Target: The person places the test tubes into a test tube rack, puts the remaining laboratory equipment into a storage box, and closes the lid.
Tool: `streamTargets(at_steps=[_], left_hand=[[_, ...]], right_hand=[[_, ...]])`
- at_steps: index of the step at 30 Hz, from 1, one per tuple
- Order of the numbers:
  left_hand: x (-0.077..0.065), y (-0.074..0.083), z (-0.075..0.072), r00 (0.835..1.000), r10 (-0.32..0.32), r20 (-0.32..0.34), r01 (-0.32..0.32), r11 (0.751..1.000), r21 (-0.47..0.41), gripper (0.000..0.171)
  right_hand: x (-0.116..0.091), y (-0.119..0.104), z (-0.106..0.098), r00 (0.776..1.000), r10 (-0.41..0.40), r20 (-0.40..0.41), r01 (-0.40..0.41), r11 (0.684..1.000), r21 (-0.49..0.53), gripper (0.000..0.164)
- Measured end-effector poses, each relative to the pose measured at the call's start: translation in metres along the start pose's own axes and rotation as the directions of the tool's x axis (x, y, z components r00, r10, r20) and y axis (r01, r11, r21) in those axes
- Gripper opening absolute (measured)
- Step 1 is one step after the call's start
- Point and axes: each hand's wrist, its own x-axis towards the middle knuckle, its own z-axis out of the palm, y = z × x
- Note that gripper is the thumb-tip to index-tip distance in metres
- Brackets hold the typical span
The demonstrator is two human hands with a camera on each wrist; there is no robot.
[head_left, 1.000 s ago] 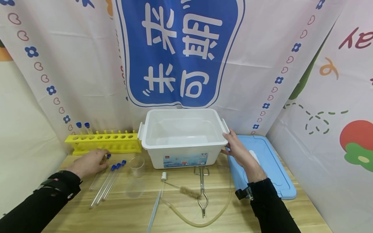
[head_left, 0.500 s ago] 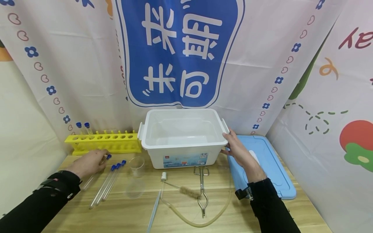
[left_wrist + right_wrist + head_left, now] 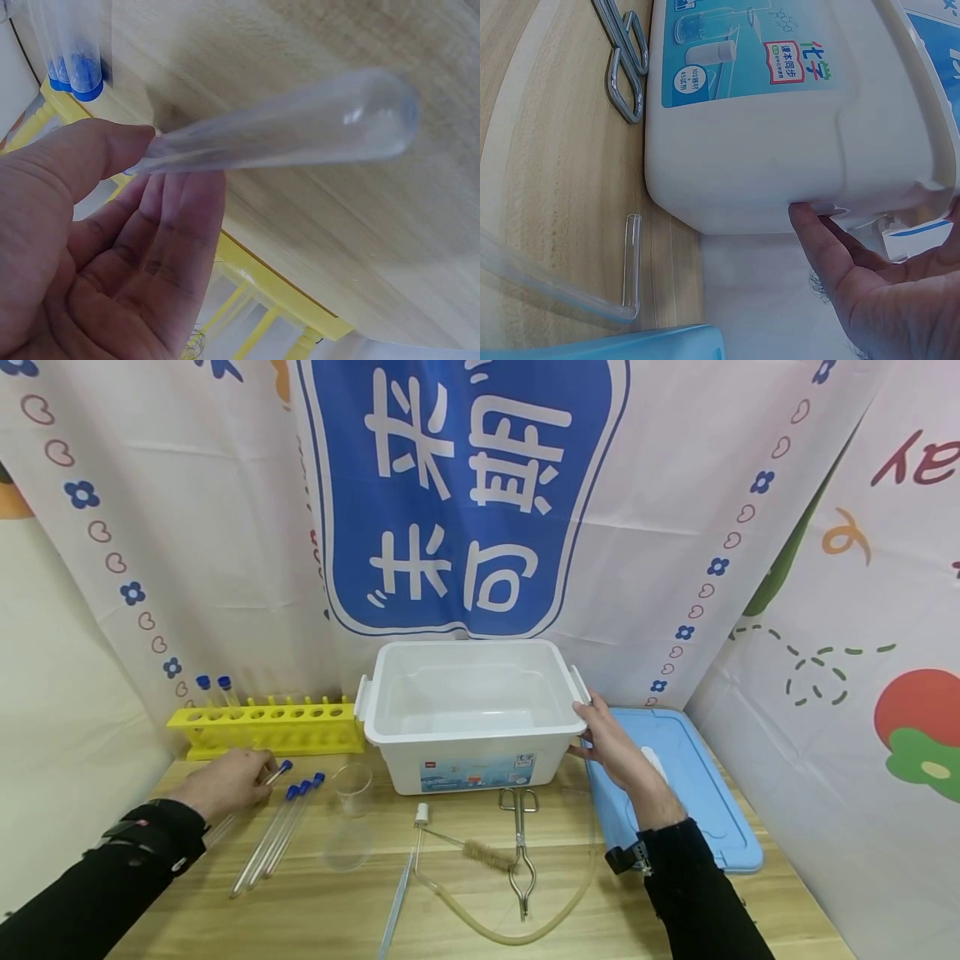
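My left hand pinches a clear test tube between thumb and fingers. In the head view its blue cap pokes out past the fingertips, and the rounded end points back toward the wrist. Just right of it, several blue-capped test tubes lie side by side on the table. Behind the hand stands a yellow test tube rack with two capped tubes in its left end. My right hand grips the right handle side of a white plastic bin, thumb at the rim and fingers under it.
A clear beaker stands left of the bin. In front lie tweezers, a bottle brush, a metal crucible clamp and rubber tubing. A blue lid lies at the right under the right forearm.
The left hand has lifted and tilted the test tube, and its cap has shifted slightly right and forward. The right hand and the bin have stayed put.
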Motion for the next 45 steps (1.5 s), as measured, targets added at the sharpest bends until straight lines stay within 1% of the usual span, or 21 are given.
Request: streamTargets(at_steps=[4,8,12,16,20,25,32,35,38,41,45], left_hand=[[-0.001,0.000,-0.002,0.999,-0.007,-0.050,0.006,1.000,-0.026,0.028],[-0.002,-0.001,-0.004,0.992,0.002,-0.124,-0.010,0.998,-0.060,0.030],[-0.002,0.000,-0.008,0.980,0.022,-0.199,-0.035,0.997,-0.062,0.034],[-0.002,0.000,-0.013,0.966,0.033,-0.255,-0.048,0.997,-0.052,0.038],[-0.002,0.003,-0.022,0.958,0.033,-0.285,-0.051,0.997,-0.056,0.039],[-0.003,0.007,-0.032,0.949,0.021,-0.313,-0.049,0.995,-0.082,0.034],[-0.004,0.013,-0.040,0.935,-0.036,-0.352,-0.010,0.992,-0.129,0.034],[-0.003,0.016,-0.043,0.928,-0.058,-0.367,0.003,0.989,-0.148,0.037],[-0.002,0.017,-0.046,0.919,-0.070,-0.387,0.003,0.985,-0.170,0.041],[-0.001,0.019,-0.048,0.907,-0.079,-0.414,-0.002,0.981,-0.191,0.040],[0.000,0.022,-0.052,0.884,-0.088,-0.458,-0.007,0.979,-0.202,0.037]], right_hand=[[0.000,0.000,0.000,1.000,-0.001,0.002,0.001,1.000,-0.003,0.082],[0.000,0.000,0.000,1.000,0.000,0.001,0.000,1.000,-0.005,0.082],[0.000,0.000,0.000,1.000,-0.001,-0.003,0.001,1.000,-0.003,0.082],[0.000,0.000,0.000,1.000,-0.003,-0.003,0.003,1.000,-0.006,0.082],[0.000,0.000,0.000,1.000,-0.006,-0.001,0.006,1.000,-0.010,0.082],[0.000,0.000,0.000,1.000,-0.004,-0.001,0.004,1.000,-0.012,0.082],[0.000,0.000,0.001,1.000,0.005,-0.005,-0.005,1.000,-0.013,0.082],[0.000,-0.001,0.001,1.000,0.004,-0.006,-0.004,1.000,-0.014,0.082],[-0.001,-0.001,0.000,1.000,-0.001,-0.005,0.001,1.000,-0.013,0.082],[-0.001,0.000,0.000,1.000,-0.005,-0.005,0.005,1.000,-0.011,0.081],[-0.001,0.000,0.000,1.000,-0.005,-0.006,0.005,1.000,-0.012,0.081]])
